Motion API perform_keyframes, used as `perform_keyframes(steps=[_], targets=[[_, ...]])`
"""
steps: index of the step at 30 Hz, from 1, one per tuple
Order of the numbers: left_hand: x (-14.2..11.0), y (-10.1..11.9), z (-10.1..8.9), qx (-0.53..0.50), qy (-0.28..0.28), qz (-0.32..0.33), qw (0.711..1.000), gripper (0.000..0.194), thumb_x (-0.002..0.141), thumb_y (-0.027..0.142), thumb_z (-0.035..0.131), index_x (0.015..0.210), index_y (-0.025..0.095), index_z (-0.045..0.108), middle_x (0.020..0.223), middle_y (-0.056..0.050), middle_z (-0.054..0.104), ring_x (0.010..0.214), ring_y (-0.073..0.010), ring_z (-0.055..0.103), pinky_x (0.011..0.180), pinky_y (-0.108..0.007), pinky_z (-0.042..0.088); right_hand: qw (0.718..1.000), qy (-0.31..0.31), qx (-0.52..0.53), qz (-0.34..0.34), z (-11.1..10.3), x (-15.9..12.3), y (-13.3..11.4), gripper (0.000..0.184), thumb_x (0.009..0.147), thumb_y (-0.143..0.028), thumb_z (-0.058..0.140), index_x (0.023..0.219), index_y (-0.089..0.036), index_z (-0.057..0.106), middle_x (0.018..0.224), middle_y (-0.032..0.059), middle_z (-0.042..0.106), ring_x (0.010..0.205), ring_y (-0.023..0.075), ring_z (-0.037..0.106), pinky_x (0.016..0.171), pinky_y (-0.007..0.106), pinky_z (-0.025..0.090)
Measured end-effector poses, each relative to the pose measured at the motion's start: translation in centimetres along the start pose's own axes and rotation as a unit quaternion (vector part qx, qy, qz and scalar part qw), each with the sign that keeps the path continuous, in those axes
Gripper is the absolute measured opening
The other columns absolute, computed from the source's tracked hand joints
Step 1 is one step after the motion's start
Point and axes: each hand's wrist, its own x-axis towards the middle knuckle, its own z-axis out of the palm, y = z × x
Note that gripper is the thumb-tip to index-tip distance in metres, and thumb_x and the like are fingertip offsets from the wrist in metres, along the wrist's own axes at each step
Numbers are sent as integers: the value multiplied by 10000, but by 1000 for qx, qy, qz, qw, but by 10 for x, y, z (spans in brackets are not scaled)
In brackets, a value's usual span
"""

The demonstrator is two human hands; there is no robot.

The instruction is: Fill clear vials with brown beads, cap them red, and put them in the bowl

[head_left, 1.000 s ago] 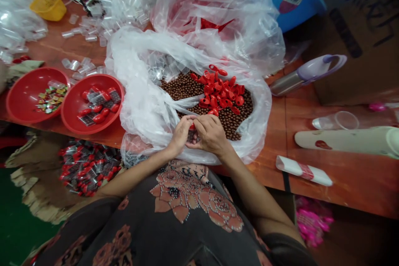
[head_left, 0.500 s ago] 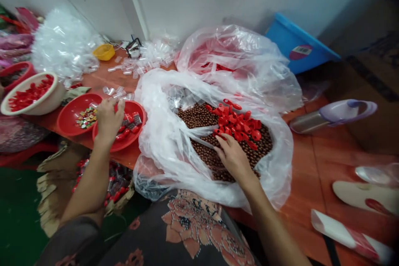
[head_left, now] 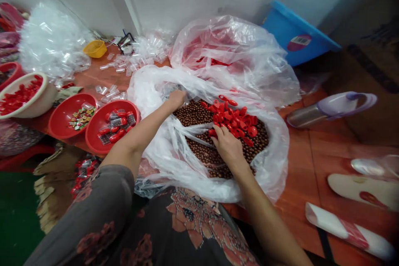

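My left hand (head_left: pixel 177 99) reaches to the clear plastic tubes (head_left: pixel 168 88) at the back left inside the white plastic bag (head_left: pixel 149 133). Its fingers point away and are mostly hidden. My right hand (head_left: pixel 229 145) is closed at the near edge of a heap of red plastic caps (head_left: pixel 232 116), its fingertips on one red cap (head_left: pixel 213 132). Under the heap and around it lie brown chocolate balls (head_left: pixel 193 114), with a fold of the bag running between them.
Left of the bag, a red bowl (head_left: pixel 90 133) holds filled tubes with red caps; another red bowl (head_left: pixel 52 121) holds small colourful pieces. A white bowl (head_left: pixel 46 99) contains red parts. To the right stand a bottle (head_left: pixel 324 110) and, behind, a blue basin (head_left: pixel 299 35).
My left hand has moved right, from over the red bowl to the clear tubes in the bag. My right hand has shifted slightly and its fingers have closed at a red cap.
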Motion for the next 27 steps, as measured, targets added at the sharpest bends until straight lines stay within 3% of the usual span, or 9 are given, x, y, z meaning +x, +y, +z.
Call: perform_keyframes(steps=[5, 8, 11, 14, 16, 18, 20, 23, 27], targets=[[7, -12, 8, -24, -18, 4, 1000, 575, 804, 135, 664, 1367, 123, 546, 1249, -184, 662, 1190, -322, 601, 985, -356, 436, 999, -21, 29, -10, 0, 0, 7, 284, 955, -231, 462, 1174, -217, 642, 1089, 108, 641, 838, 224, 631, 609, 293, 404], [-1, -16, 12, -89, -28, 12, 996, 469, 734, 164, 745, 1194, 173, 654, 1114, -104, 713, 1105, -280, 635, 944, -297, 451, 990, 41, 129, 30, -1, -1, 13, 251, 948, -274, 477, 1120, -182, 634, 1090, 126, 643, 900, 240, 629, 716, 317, 462], [-17, -17, 19, -193, -34, -16, 981, 379, 758, 231, 746, 1116, 156, 644, 922, -61, 714, 828, -212, 679, 773, -272, 496, 958, 101, 246, 106, -4, -10, 22, 217, 921, -319, 517, 1058, -179, 611, 1010, 103, 667, 891, 231, 629, 813, 343, 484], [-31, -16, 28, -306, -33, -64, 949, 339, 747, 309, 776, 1008, 148, 630, 735, -4, 653, 624, -159, 618, 627, -255, 466, 951, 75, 263, 148, -7, -27, 30, 156, 879, -320, 548, 956, -199, 610, 916, 76, 681, 833, 234, 617, 800, 362, 484], [-36, -14, 32, -300, -6, -72, 951, 315, 670, 348, 837, 808, 158, 628, 638, 20, 591, 616, -152, 586, 603, -245, 433, 962, 40, 232, 140, -8, -39, 31, 150, 861, -286, 544, 946, -192, 624, 912, 91, 691, 855, 256, 610, 810, 385, 484], [-37, -12, 34, -264, 11, -82, 961, 358, 608, 374, 874, 656, 164, 588, 576, 25, 548, 610, -152, 570, 584, -244, 407, 972, 20, 202, 120, -9, -50, 30, 212, 864, -247, 519, 1020, -169, 641, 963, 116, 703, 895, 276, 605, 835, 406, 486], [-36, -7, 35, -272, -9, -107, 956, 377, 611, 380, 875, 612, 165, 565, 548, 21, 546, 565, -149, 568, 554, -249, 399, 979, 12, 183, 90, -10, -61, 28, 329, 888, -219, 483, 1175, -142, 625, 1061, 138, 706, 946, 287, 596, 875, 426, 486], [-32, 2, 39, -335, -44, -121, 933, 346, 667, 338, 854, 647, 162, 557, 534, 22, 561, 486, -134, 561, 520, -246, 419, 984, 7, 169, 53, -11, -75, 24, 467, 923, -197, 438, 1377, -142, 533, 1094, 135, 702, 967, 291, 577, 904, 448, 483], [-27, 18, 48, -426, -84, -105, 895, 323, 707, 269, 848, 764, 169, 546, 526, 44, 565, 441, -120, 569, 503, -229, 463, 977, 14, 205, 52, -8, -87, 22, 502, 948, -187, 403, 1442, -199, 488, 1063, 118, 704, 952, 282, 578, 898, 462, 495]])
